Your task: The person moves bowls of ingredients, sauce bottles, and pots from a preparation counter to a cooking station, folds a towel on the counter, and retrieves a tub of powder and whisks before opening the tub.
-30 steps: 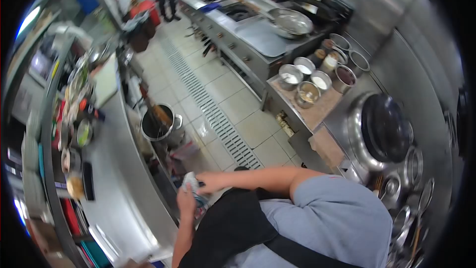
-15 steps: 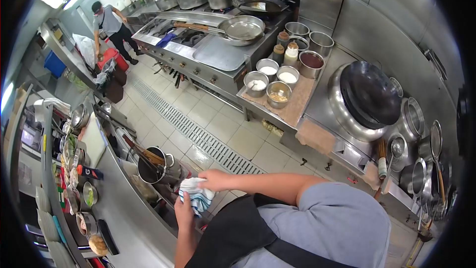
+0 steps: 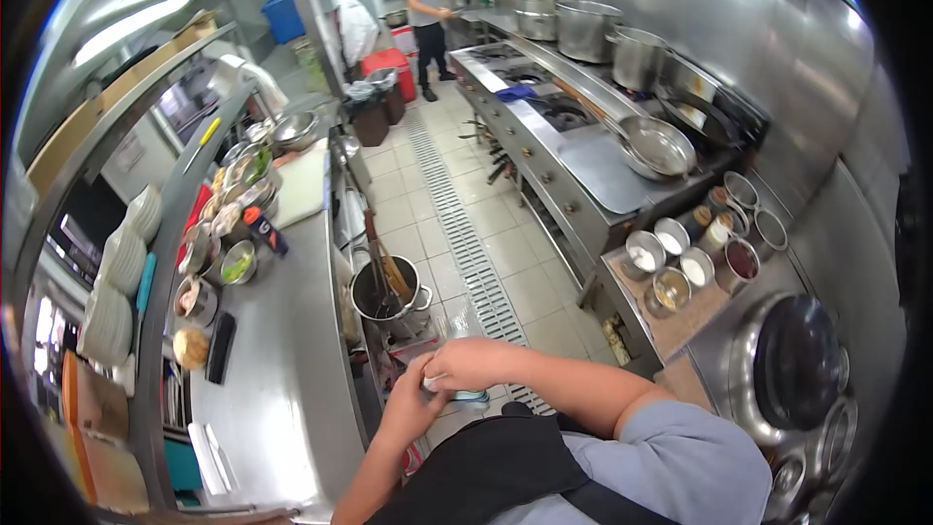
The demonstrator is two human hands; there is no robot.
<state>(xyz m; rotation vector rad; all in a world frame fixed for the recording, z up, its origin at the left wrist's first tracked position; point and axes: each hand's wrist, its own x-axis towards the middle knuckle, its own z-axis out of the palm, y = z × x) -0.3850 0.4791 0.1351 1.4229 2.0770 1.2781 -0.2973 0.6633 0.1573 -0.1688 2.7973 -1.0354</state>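
My left hand point(image 3: 412, 397) and my right hand point(image 3: 478, 366) are together in front of my apron, both closed on a cloth. Only a small white bit of the cloth point(image 3: 434, 383) shows between the fingers, and a white and blue striped part hangs below my right hand. Just beyond my hands stands a metal pot point(image 3: 408, 319) with long wooden-handled tools point(image 3: 377, 258) in it. A steel counter point(image 3: 282, 360) runs along my left side.
A stove point(image 3: 544, 151) holds a pan point(image 3: 657, 146) and tall pots point(image 3: 587, 31). Seasoning tins point(image 3: 670, 290) and a black wok point(image 3: 799, 362) are at right. Food bowls point(image 3: 238, 261) and a bottle point(image 3: 265, 231) line the left counter. A person point(image 3: 425, 19) stands far back.
The view has swung left and up along the aisle. My hands have closed together around the cloth, which showed spread between them before. The far person now stands more upright beside the back counter.
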